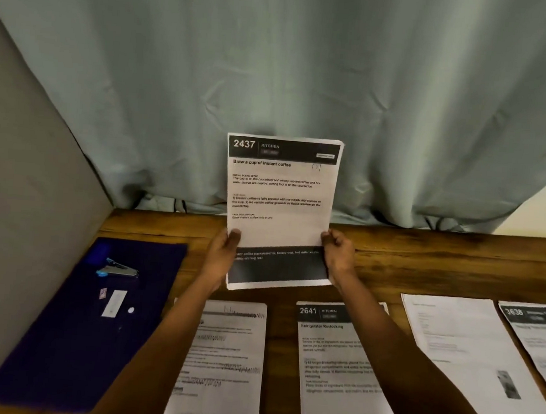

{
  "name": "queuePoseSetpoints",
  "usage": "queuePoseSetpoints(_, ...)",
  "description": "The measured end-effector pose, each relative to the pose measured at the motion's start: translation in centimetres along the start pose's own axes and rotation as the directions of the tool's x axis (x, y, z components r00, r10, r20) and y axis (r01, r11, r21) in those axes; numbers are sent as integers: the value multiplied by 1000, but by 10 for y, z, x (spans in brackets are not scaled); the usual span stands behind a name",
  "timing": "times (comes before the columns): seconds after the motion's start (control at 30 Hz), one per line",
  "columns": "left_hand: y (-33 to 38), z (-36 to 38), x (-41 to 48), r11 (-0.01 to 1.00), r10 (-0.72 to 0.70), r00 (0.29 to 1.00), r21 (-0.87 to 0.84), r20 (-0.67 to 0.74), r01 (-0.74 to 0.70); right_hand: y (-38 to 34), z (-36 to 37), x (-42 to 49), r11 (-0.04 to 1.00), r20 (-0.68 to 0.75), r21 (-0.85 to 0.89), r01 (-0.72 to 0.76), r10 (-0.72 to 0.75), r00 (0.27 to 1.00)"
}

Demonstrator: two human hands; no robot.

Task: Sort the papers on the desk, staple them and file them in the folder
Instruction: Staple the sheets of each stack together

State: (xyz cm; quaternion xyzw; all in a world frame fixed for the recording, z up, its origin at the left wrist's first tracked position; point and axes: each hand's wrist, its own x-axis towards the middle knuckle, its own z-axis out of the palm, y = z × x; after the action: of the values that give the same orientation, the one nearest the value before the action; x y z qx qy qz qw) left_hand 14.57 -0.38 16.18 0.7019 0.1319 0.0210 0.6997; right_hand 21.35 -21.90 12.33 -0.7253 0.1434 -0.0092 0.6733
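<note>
Sheet headed "2437 KITCHEN – Brew a cup of instant coffee" (280,201), held upright above the far half of the wooden desk (425,251) in front of a pale blue-grey curtain (276,60). The left hand (225,252) grips the sheet's lower left edge, its thumb (235,235) laid on the printed face and the other fingers hidden behind the paper. The right hand (338,254) pinches the lower right edge with its fingers curled close round it. The bottom edge of the sheet hangs clear of the papers below.

Four further papers lie flat in a row along the near half of the desk: a text page with blurred print (223,359) under the left forearm; a page headed "2641 KITCHEN – Refrigerator Restocking" (340,369) partly covered by the right forearm; a faintly printed page (459,352) bearing a small picture; and a page numbered "3638" (539,335) at the right border, cut off by the frame.

A dark blue folder (75,338) lies closed at the left of the desk, beside a grey wall panel (21,187). A blue-and-grey stapler (118,269) rests on its upper part, and a white label strip (114,303) sits just below the stapler.
</note>
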Motion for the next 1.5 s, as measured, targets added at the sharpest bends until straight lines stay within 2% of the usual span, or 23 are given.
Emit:
queuePoseSetpoints(0.07, -21, 1, -9, 996, -5, 1000, 88, 6, 4, 5, -1, -3, 998, -37, 36, -47, 48, 998)
queuePoseSetpoints(0.17, -43, -4, -16, 987, -115, 992, 120, 48, 109, 16, -2, -7, 995, -138, 39, -92, 96, 986)
queuePoseSetpoints(0.3, -57, -6, -26, 950, -234, 972, 218, 32, 222, 33, -5, -19, 967, -215, -162, -197, 160, 963)
queuePoseSetpoints(0.47, -74, 1, -35, 871, -364, 930, 335, -51, 360, 48, -6, -34, 878, -176, -416, -236, 176, 968)
queuePoseSetpoints(0.57, -82, 7, -37, 860, -398, 914, 319, -71, 399, 50, -7, -32, 799, -128, -560, -219, 178, 976)
queuePoseSetpoints(0.8, -91, 17, -34, 789, -482, 860, 342, -169, 510, 61, -2, -30, 724, -60, -675, -144, 140, 988)
queuePoseSetpoints(0.93, -95, 18, -38, 783, -481, 863, 367, -155, 503, 72, -2, -40, 701, -107, -702, -125, 70, 992)
queuePoseSetpoints(1.07, -101, 16, -41, 736, -374, 921, 572, -103, 363, 76, -2, -43, 717, -99, -686, -120, 71, 993)
queuePoseSetpoints(1.3, -92, 15, -42, 689, -296, 950, 666, -100, 285, 69, -6, -37, 717, -17, -695, -62, 70, 997)
queuePoseSetpoints(1.5, -93, 5, -58, 671, -185, 974, 706, -133, 224, 76, -13, -47, 747, -40, -664, -31, 5, 999)
